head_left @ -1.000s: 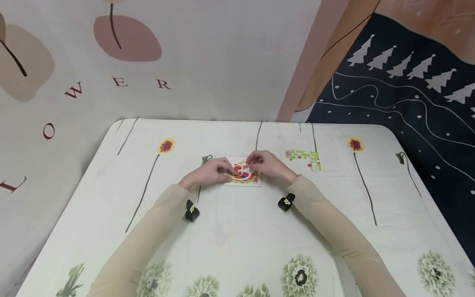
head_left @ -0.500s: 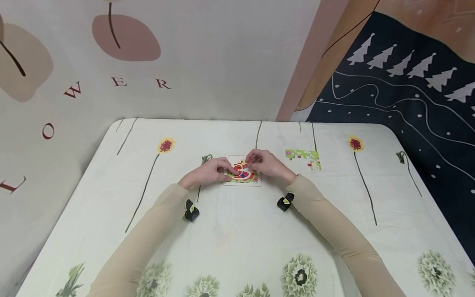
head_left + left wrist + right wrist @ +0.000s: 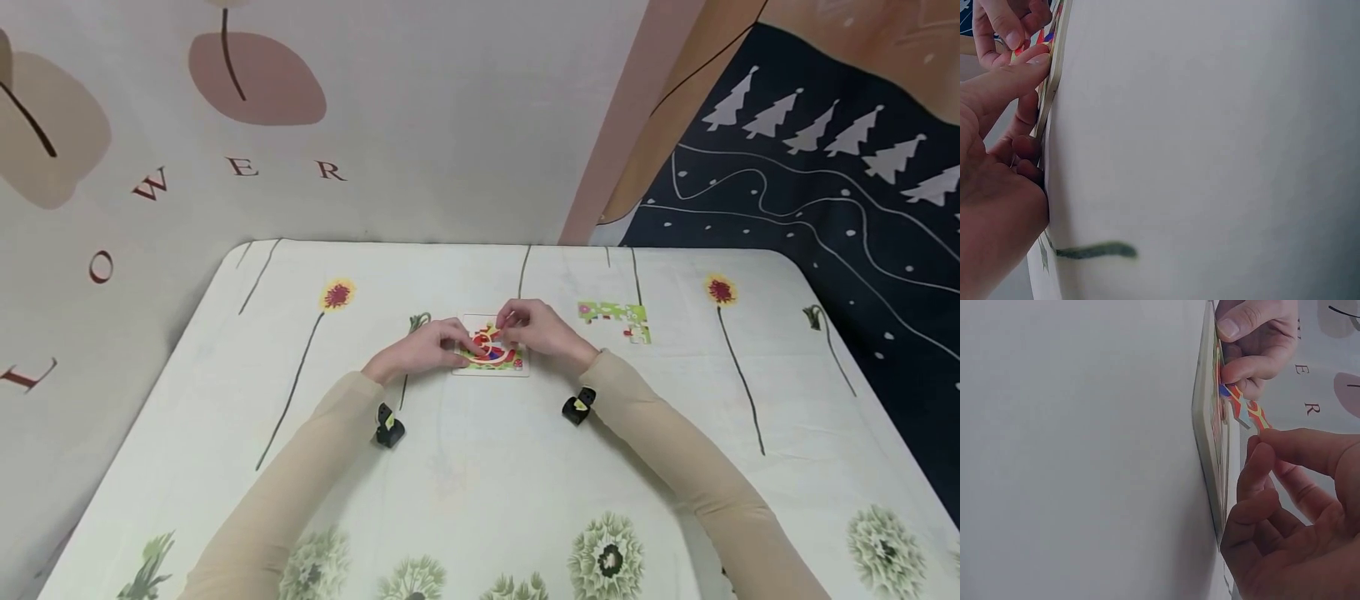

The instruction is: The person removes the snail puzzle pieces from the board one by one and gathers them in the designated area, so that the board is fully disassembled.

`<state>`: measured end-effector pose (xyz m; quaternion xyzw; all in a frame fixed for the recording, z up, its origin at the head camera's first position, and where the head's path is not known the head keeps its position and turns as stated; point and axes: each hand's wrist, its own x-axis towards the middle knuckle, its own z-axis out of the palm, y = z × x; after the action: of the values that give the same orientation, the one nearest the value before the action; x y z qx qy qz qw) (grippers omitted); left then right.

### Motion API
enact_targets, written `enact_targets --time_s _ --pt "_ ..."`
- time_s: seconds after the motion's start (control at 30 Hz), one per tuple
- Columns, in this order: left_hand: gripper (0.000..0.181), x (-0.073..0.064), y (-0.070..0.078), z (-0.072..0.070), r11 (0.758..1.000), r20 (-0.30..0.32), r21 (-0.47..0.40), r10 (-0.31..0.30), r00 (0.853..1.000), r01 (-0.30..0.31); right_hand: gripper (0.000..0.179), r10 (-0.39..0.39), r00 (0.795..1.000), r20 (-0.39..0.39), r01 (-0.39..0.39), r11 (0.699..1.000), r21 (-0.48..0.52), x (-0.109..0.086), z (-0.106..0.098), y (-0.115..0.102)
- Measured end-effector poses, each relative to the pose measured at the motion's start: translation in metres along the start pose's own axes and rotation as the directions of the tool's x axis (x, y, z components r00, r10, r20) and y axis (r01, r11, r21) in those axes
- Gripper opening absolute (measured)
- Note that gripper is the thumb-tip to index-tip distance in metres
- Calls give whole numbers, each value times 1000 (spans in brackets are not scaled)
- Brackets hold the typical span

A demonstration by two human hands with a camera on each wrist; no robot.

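Observation:
A small jigsaw puzzle board (image 3: pixel 477 319) with a red, green and blue picture lies flat between both hands. My left hand (image 3: pixel 422 347) rests at its left side, the thumb near its edge and the index finger pressing the colourful pieces. My right hand (image 3: pixel 546 335) pinches a red and yellow puzzle piece (image 3: pixel 1262 417) between thumb and index finger at the board's right part. In the right wrist view this piece tilts up, next to a raised red and blue piece (image 3: pixel 1238 401) by the left index fingertip. In the left wrist view the board is edge-on.
To the right of the board lies a group of joined green puzzle pieces (image 3: pixel 637 317) in an L shape. A white flower-print cloth (image 3: pixel 465 467) covers the table, whose back edge meets a printed curtain wall (image 3: pixel 450 183).
Both hands stay at the board with almost no movement. The right hand's fingers shift very slightly at the same spot. The green joined pieces stay where they are.

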<state>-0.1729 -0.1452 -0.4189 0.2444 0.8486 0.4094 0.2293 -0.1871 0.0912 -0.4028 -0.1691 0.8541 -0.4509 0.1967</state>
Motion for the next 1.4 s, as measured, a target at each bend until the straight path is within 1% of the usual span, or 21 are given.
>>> enact_targets --time_s 0.17,0.43,0.7,0.83,0.93,1.17,1.27,1.4 --pt "23 0 -1 0 1000 2 1 -1 1000 1 8 -28 1000 -9 28 999 28 -4 -5 3" --pt "24 0 -1 0 1000 3 5 -14 1000 14 10 9 1000 -12 -8 999 39 -9 -13 6" --pt "24 0 1 0 1000 8 -8 -28 1000 28 11 10 1000 -25 -8 998 63 -15 -17 16" --pt "24 0 1 1 999 9 -13 -35 999 35 12 23 999 -26 -22 999 47 -20 -22 19" --pt "24 0 0 1 999 8 -9 -34 999 34 13 42 999 -27 -41 999 35 -25 -26 20" --pt "24 0 -1 1 999 8 -9 -43 999 43 14 20 998 -61 -18 1000 24 -32 -40 25" --pt "24 0 0 1 999 6 -5 -44 999 44 14 28 996 -81 -26 999 27 -34 -48 26" --pt "24 -1 1 1 1000 4 4 -31 1000 31 13 17 994 -105 -15 1000 25 -37 -57 26"
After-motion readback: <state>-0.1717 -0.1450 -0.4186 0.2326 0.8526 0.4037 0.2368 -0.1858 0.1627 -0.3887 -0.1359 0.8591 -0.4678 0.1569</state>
